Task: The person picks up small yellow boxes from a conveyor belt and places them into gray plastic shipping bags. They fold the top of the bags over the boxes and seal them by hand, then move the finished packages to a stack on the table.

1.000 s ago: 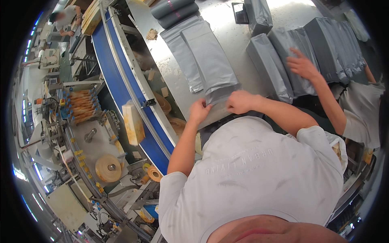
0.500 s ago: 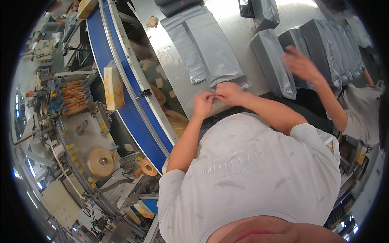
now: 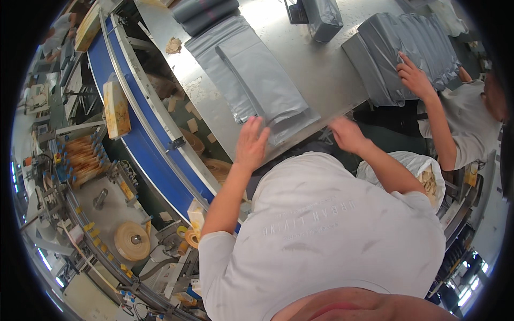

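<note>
Flat bag stack [image 3: 262, 88] lies on tabletop [image 3: 321, 69], conveyor belt [image 3: 144, 134] to its left. Bag bundle [image 3: 407, 48] sits right. Sack [image 3: 417, 171] below tabletop edge, right.

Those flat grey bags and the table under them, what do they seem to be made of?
The flat grey bags look like thin plastic film: smooth, slightly glossy, creased at the edges. The table looks like bare sheet metal, probably steel: dull silver with soft glare and scuff marks.

Grey bags [image 3: 265, 88]: flat, overlapping, on the steel table by the left hand [image 3: 250, 144].
Bag stack [image 3: 401, 51]: grey, upright row, far right.
Carton [image 3: 116, 109]: yellowish, oblong, on the blue belt [image 3: 144, 144].
Small grey pack [image 3: 325, 18]: table top.
</note>
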`<state>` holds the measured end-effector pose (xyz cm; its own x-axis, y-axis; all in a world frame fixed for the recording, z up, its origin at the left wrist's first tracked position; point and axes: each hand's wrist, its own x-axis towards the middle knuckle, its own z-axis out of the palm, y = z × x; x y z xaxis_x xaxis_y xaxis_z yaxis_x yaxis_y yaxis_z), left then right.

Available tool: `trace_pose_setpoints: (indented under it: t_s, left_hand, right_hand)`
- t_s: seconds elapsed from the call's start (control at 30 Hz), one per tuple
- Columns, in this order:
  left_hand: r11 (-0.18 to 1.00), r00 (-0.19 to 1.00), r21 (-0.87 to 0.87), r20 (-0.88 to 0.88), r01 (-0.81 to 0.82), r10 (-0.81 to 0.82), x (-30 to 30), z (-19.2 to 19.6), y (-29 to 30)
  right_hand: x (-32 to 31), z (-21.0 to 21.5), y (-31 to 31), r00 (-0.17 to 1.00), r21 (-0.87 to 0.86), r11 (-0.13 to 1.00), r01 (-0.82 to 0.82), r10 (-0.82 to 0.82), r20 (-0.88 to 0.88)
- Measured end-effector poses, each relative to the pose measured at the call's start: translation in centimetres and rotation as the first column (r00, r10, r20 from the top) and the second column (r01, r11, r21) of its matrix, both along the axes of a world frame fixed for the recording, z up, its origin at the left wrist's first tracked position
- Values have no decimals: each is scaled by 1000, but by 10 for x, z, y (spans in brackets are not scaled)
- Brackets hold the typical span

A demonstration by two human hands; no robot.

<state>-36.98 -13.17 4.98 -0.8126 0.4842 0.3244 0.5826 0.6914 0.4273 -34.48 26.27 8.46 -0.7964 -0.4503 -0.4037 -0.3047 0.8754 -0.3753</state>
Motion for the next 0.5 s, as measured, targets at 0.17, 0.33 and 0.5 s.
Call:
trace_pose_setpoints:
  t_s: [0.17, 0.33, 0.5]
  left_hand:
    - [880, 899, -327, -155, 346, -411, -48, -6, 6]
    - [860, 859, -298, -183, 415, -478, -49, -7, -1]
    - [867, 885, -227, -39, 444, -464, -43, -12, -14]
  right_hand:
    - [-113, 12, -37, 604, -6, 797, -604, 453, -656]
    - [-146, -27, -35, 357, 30, 516, -856, 632, -688]
    - [-133, -48, -27, 694, -355, 622, -698, 465, -550]
